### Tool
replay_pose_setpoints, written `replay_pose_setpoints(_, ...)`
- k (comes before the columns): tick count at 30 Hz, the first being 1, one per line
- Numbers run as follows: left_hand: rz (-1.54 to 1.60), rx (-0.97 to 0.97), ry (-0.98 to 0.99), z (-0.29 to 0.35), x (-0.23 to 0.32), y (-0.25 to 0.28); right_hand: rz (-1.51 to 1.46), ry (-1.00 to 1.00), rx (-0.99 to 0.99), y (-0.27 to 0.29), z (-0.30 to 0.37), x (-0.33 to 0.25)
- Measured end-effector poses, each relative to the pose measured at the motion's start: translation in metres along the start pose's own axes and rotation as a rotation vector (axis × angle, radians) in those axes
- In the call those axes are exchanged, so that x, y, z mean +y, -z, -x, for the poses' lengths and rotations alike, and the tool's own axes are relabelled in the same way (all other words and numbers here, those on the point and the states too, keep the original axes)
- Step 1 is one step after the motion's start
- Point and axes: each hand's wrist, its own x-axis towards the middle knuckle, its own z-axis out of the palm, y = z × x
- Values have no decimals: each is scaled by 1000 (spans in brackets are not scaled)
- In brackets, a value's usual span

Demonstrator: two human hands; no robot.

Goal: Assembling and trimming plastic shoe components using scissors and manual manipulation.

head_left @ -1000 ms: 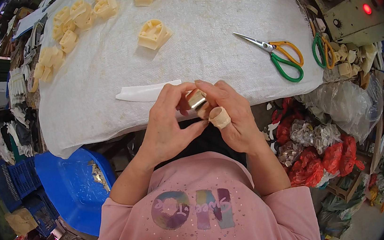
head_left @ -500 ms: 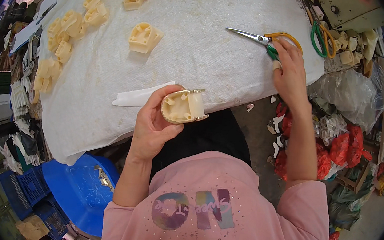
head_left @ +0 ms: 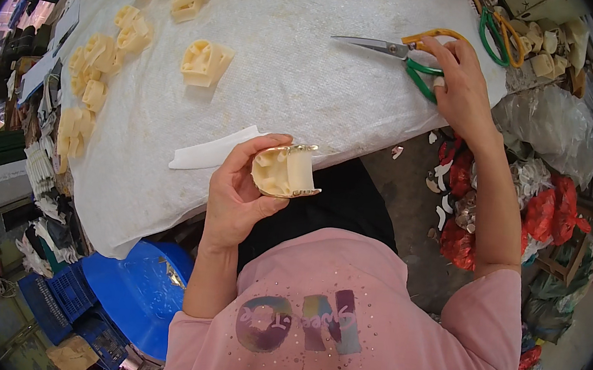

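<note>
My left hand [head_left: 233, 196] grips a cream plastic heel-like piece [head_left: 273, 171] between fingers and thumb, over the table's near edge. The piece is hollow, with small pegs inside and a shiny gold-toned covering along its edges. At the right, the fingers of my right hand [head_left: 466, 91] are on the handles of a pair of scissors [head_left: 398, 50], one handle yellow and one green. The scissor blades point left and look closed together, while the handles stand apart. A white strip [head_left: 216, 149] lies on the cloth just behind my left hand.
A white woven cloth [head_left: 287, 74] covers the table. One cream piece [head_left: 204, 63] stands alone on it; several more [head_left: 103, 53] lie along the left and far sides. Other scissors [head_left: 500, 36] lie far right. Below are a blue basin [head_left: 130, 298] and red bags [head_left: 561, 208].
The scissors' handles have spread apart under my right hand, and the green one shows more. My left hand has tilted the cream piece slightly. The whole view has shifted a little.
</note>
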Motion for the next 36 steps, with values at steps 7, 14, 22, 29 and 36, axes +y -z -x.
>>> replay_pose_setpoints(7,-456,95,-250,-4,-10,-3,-770,-138,-264,24,68,-73)
replay_pose_setpoints(14,-519,105,-356,-6,-14,-4,-1063,-153,-592,17,101,-103)
replay_pose_setpoints(22,-455,136,-358,-2,-14,-13,-1117,-164,-575,13,96,-112)
replay_pose_setpoints(29,-455,150,-333,0,-16,-16,-1128,-188,-540,8,99,-117)
replay_pose_setpoints(36,-534,147,-353,-1,-17,-18,-1038,-178,-500,2,107,-120)
